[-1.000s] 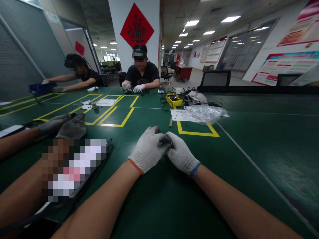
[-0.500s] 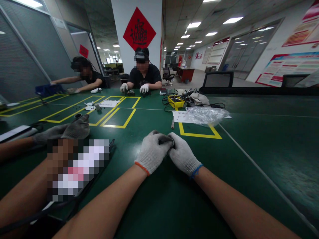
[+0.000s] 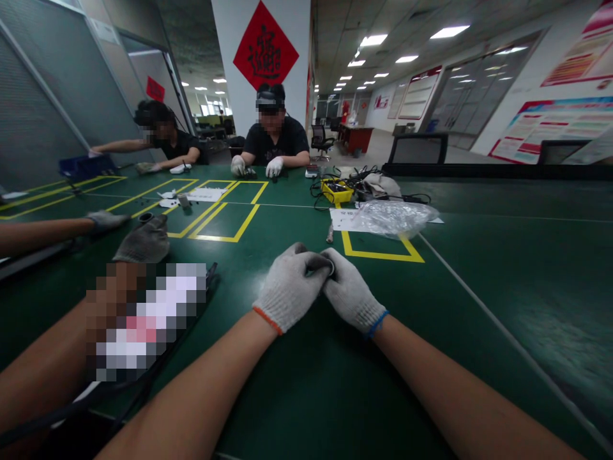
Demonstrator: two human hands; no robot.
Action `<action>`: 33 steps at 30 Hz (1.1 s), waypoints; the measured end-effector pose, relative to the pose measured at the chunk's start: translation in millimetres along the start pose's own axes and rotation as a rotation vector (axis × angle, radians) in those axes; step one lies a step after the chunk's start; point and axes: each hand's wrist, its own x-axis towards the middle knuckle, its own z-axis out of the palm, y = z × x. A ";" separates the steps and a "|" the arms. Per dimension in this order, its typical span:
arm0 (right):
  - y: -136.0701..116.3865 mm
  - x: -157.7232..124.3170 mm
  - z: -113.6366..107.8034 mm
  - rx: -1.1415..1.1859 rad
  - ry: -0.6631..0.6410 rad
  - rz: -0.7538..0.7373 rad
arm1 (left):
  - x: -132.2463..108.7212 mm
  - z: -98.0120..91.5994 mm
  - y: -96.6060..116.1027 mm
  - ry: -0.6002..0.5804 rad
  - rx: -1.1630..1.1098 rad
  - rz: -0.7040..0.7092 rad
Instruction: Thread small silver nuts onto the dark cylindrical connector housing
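My left hand [image 3: 290,287], in a white knit glove with an orange cuff, is closed with its thumb and fingers on a small round metal part [image 3: 331,266]. Only the part's ring-shaped rim shows; the gloves cover the rest. My right hand [image 3: 352,291], gloved in white with a blue cuff, grips the same part from the other side. Both hands meet just above the green table [image 3: 306,396]. Beyond them a small metal cylinder-like piece [image 3: 330,233] lies by a white paper sheet [image 3: 342,220].
To the left, a neighbour's gloved hand [image 3: 143,241] holds a dark tubular part [image 3: 145,218]. Across the table sit two co-workers. A clear plastic bag [image 3: 397,219], a yellow bin [image 3: 336,191] and cables lie ahead. Yellow tape [image 3: 383,257] marks rectangles; a blue bin [image 3: 89,166] stands far left.
The neighbour's other gloved hand has moved off the tubular part, away across the table. My hands keep nearly the same grip on the round metal part. The view has shifted slightly.
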 end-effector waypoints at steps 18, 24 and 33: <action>5.9 2.4 1.9 0.088 0.192 -0.060 | -2.9 -3.0 -6.0 0.148 -0.130 0.208; 1.9 0.4 2.8 -0.008 0.151 -0.084 | -4.8 1.0 0.0 0.071 0.010 0.147; 3.7 -3.5 3.9 -0.357 0.202 -0.153 | -2.6 3.2 0.5 0.010 -0.220 -0.022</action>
